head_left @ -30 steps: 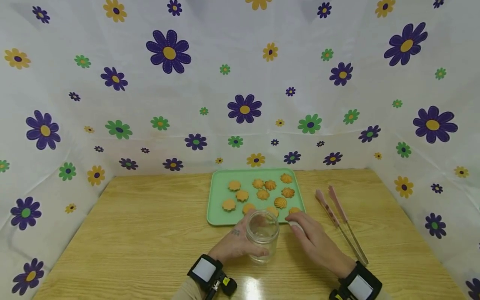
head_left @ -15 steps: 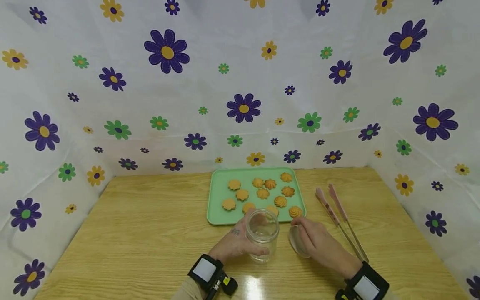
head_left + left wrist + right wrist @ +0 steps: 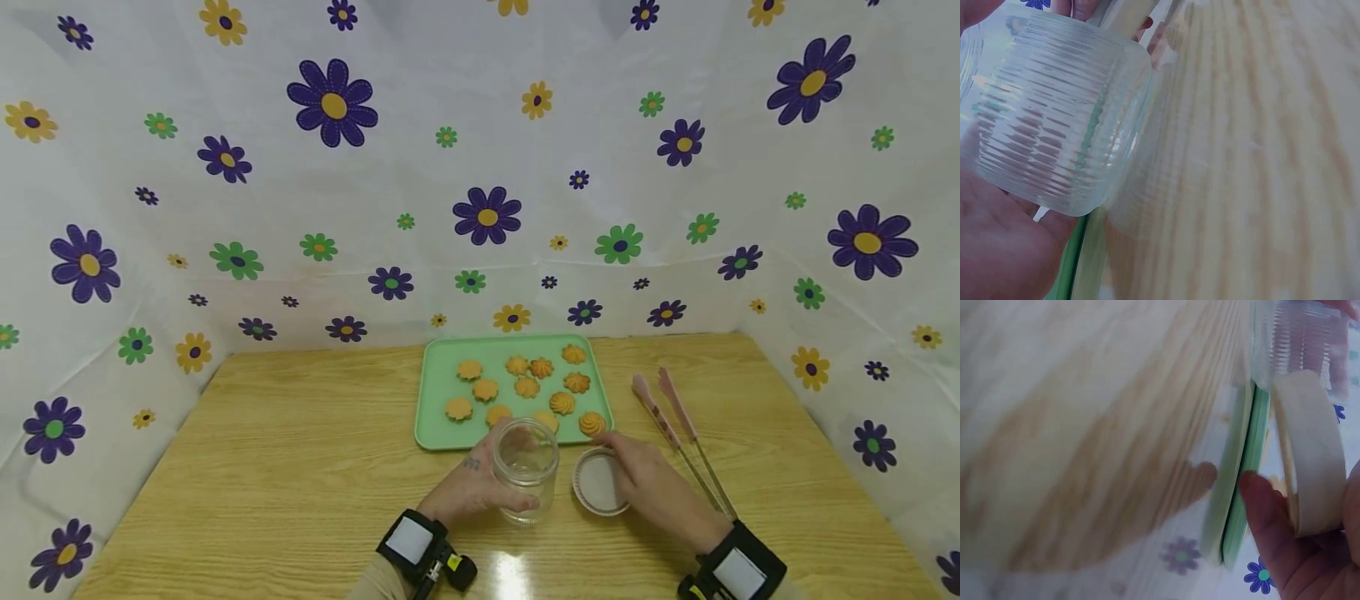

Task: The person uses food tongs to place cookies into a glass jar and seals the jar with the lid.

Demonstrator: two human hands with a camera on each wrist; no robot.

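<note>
My left hand [image 3: 474, 490] grips a clear glass jar [image 3: 527, 477] around its side. The jar stands upright with its mouth uncovered, and nothing shows inside it. Ribbed glass fills much of the left wrist view, with the palm [image 3: 1007, 240] against the jar. To the right of the jar, my right hand [image 3: 660, 483] holds a round white lid [image 3: 597, 482] by its right edge, hollow side up. In the right wrist view the lid [image 3: 1317, 453] appears edge-on between thumb and fingers, low over the table.
Behind both hands lies a green tray [image 3: 435, 379] with several cookies [image 3: 562, 403] spread on it. Long tongs [image 3: 677, 404] with pink tips rest on the wooden table [image 3: 300, 467] at the right, close to my right forearm. A flowered cloth [image 3: 420, 167] encloses the back and sides.
My right hand has drawn slightly to the right and turned the lid from edge-on to hollow side up. A cookie at the tray's front corner has come into fuller view. The left hand stays put.
</note>
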